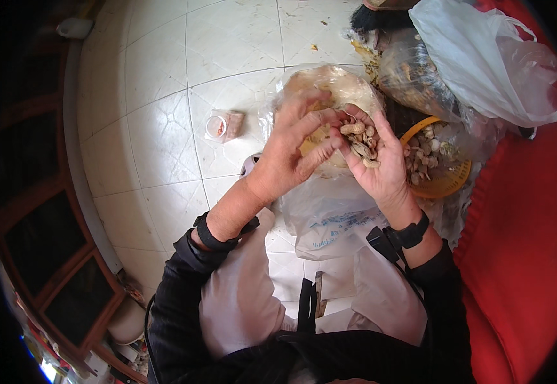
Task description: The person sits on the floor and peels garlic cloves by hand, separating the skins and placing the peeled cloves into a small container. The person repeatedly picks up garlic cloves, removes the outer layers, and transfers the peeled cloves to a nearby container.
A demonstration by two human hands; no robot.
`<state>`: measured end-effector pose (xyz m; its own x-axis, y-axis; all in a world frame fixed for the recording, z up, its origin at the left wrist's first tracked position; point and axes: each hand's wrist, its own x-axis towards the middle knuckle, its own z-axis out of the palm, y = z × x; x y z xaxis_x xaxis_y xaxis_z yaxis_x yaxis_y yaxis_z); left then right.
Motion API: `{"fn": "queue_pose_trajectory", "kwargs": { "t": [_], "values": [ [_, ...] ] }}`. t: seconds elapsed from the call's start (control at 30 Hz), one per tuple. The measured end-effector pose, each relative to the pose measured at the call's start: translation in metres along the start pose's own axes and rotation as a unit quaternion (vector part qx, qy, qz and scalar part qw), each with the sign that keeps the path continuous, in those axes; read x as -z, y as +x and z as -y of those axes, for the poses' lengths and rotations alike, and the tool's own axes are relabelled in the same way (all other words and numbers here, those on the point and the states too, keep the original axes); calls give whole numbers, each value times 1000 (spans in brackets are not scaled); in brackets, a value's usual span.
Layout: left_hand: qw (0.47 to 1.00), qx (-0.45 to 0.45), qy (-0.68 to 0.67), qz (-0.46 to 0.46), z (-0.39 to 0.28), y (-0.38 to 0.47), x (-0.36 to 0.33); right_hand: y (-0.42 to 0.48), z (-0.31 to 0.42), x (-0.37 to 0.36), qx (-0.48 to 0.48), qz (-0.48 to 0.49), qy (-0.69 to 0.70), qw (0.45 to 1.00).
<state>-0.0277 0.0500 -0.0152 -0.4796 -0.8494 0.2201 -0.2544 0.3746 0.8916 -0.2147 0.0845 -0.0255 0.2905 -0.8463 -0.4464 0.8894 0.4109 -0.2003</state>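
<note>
My right hand [385, 161] is cupped palm up around several unshelled peanuts [362, 141]. The thumb and forefinger of my left hand [293, 144] meet the near side of that handful, with the other fingers spread. Whether a peanut is pinched between those fingertips is hidden. Below both hands lies an open clear plastic bag [302, 77] with a tan inner surface and yellowish patches. A white plastic bag [336, 225] with blue print hangs between my knees.
A clear plastic jar [224, 126] with reddish contents lies on the tiled floor [158, 120]. To the right are a yellow plastic basket [444, 185] of bulbs or shells, a filled clear bag [412, 72], a white carrier bag [475, 62] and red fabric [523, 216]. Wooden-framed panels [43, 240] stand left.
</note>
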Motion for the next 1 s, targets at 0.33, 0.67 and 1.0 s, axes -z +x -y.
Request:
{"fn": "queue_pose_trajectory", "kwargs": {
  "t": [0.33, 0.67, 1.0],
  "values": [
    [995, -61, 79, 1, 1, 0, -17, -1, -10, -7, -28, -27, 41, 998],
    [1000, -20, 17, -16, 1, 7, -1, 0, -14, -6, -43, 4, 45, 998],
    [993, -34, 92, 65, 0, 10, 8, -3, -16, -9, -74, -3, 6, 997]
  ]
}}
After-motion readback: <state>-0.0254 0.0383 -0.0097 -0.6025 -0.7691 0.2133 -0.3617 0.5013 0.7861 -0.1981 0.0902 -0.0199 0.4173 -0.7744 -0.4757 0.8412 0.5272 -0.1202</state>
